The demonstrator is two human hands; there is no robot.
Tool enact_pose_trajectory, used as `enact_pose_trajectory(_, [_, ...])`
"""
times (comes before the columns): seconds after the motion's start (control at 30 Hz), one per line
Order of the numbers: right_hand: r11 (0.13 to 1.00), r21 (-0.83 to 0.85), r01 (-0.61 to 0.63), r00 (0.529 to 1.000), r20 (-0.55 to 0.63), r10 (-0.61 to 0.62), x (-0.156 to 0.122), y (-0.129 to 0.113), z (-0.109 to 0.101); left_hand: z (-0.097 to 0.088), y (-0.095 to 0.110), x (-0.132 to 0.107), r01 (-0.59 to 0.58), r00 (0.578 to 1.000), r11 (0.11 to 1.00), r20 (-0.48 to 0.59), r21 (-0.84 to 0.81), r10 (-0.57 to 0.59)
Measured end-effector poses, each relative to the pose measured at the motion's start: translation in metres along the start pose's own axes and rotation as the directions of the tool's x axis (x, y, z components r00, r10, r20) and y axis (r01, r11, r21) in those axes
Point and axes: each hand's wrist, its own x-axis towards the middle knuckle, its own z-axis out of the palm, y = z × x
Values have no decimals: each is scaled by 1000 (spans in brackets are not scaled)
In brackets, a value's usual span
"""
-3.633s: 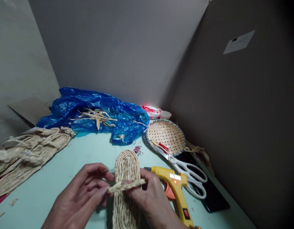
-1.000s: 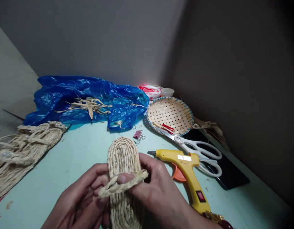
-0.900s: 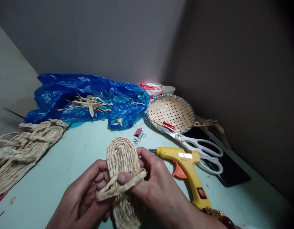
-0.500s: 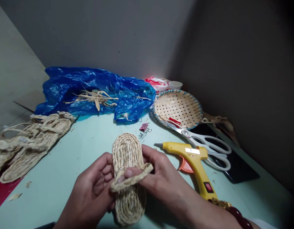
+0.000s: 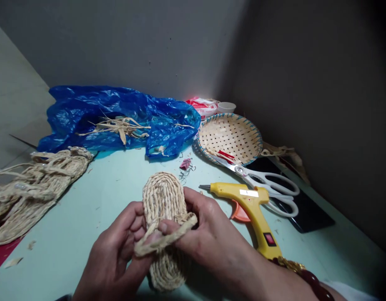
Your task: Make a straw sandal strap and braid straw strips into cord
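A small woven straw sandal sole (image 5: 164, 196) stands tilted between my two hands, its coiled braid facing me. Across its middle runs a loose braided strap (image 5: 166, 241). My left hand (image 5: 122, 246) grips the left edge of the sole, its thumb at the strap's left end. On the other side, my right hand (image 5: 202, 228) is closed on the right edge, its thumb pressing on the sole under the strap. The backs of both hands hide part of the sole's edges.
A yellow glue gun (image 5: 251, 205) lies right of my hands, beside white-handled scissors (image 5: 268, 184) and a black phone-like slab (image 5: 315, 215). Behind are a woven basket (image 5: 232, 133) and a blue plastic bag (image 5: 98, 98) with dry straw (image 5: 123, 127). Finished-looking straw sandals (image 5: 45, 188) lie left.
The view has shifted slightly, so things sit a little further left and higher. The strap's left end has moved outward from the sole. Both hands keep their hold.
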Motion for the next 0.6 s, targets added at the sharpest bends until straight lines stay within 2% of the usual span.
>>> enact_pose_trajectory(0.13, [995, 92, 24, 994, 107, -34, 0, -3, -3, 2, 2, 1, 82, 996, 994, -27, -70, -84])
enact_pose_trajectory(0.2, [995, 103, 8, 993, 115, -20, 1, -5, -4, 1, 4, 3, 121, 991, 987, -44, -106, -126])
enact_pose_trajectory(0.3, [999, 33, -11, 999, 53, 9, 2, -6, -5, -2, 6, 7, 130, 989, 982, -52, -135, -139])
enact_pose_trajectory(0.4, [1000, -13, 5, 998, -60, -6, 2, -3, -7, -7, 6, 11, 95, 992, 983, -70, -157, -107])
enact_pose_trajectory(0.6, [992, -64, 110, 977, -175, -119, 3, 6, -16, -9, 9, 11, 20, 988, 990, -148, -142, -42])
